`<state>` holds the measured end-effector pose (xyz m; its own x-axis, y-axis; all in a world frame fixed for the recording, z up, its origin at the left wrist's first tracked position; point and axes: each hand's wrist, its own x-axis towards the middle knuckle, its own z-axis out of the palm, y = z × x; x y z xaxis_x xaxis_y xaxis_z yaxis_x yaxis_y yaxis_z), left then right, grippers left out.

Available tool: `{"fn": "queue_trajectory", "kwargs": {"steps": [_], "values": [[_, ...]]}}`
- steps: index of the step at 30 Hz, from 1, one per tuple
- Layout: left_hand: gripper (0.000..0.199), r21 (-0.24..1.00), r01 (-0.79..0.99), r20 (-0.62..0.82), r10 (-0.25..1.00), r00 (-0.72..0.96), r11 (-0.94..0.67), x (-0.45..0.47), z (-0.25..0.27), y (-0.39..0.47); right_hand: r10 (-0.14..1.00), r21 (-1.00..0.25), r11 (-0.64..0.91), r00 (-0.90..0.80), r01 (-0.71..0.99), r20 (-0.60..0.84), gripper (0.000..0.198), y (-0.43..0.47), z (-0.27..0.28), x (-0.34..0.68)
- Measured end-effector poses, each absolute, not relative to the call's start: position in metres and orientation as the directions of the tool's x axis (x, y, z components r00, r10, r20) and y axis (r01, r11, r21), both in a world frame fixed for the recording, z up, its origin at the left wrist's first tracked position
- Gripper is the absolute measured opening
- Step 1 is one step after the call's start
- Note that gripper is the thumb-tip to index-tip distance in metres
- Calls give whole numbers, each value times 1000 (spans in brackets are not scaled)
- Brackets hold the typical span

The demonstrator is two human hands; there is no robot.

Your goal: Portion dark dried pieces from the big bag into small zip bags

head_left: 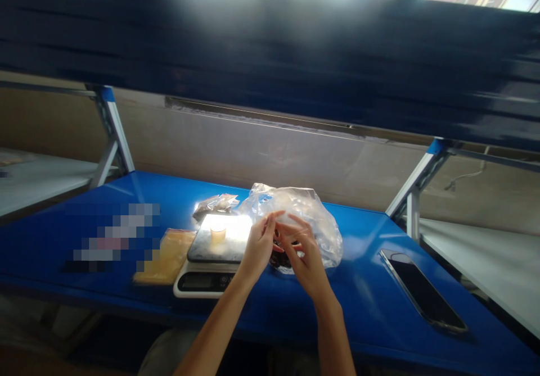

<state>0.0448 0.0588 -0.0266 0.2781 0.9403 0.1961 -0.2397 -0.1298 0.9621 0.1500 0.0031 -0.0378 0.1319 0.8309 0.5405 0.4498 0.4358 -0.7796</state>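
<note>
My left hand (259, 245) and my right hand (304, 252) come together near the middle of the table, fingertips pinched close to each other. Whatever lies between the fingers is too small or too hidden to name. Directly behind and below them sits a large clear plastic bag (327, 232), crumpled, with dark contents partly covered by my hands. A white digital kitchen scale (200, 293) stands just left of my left hand. On its bright, glare-lit platform is a small yellowish cup (217, 234).
A zip bag with yellow contents (165, 258) lies left of the scale; a small clear bag (217, 204) is behind it. A smartphone (424, 290) rests at the right of the blue table (363, 314). A dark blue shelf (270, 55) overhangs the back on metal brackets.
</note>
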Motion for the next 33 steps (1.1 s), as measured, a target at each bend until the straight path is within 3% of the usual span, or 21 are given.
{"fn": "queue_trajectory", "kwargs": {"steps": [10, 16, 20, 25, 33], "values": [[49, 953, -273, 209, 939, 272, -133, 41, -26, 57, 839, -780, 430, 118, 455, 532, 16, 4, -40, 151], [49, 924, -132, 360, 933, -19, -360, 33, -14, 47, 801, -787, 379, 253, 487, 542, 16, 4, -36, 152], [44, 891, -31, 444, 882, -158, -453, 24, -6, 41, 741, -824, 198, 469, 531, 480, 29, 7, -40, 157], [44, 874, -39, 474, 867, -157, -485, 13, 1, 41, 761, -903, 64, 564, 426, 320, 38, 12, -51, 168], [48, 874, -32, 476, 869, -135, -484, -2, 1, 47, 779, -886, 124, 509, 447, 366, 30, 16, -53, 164]]}}
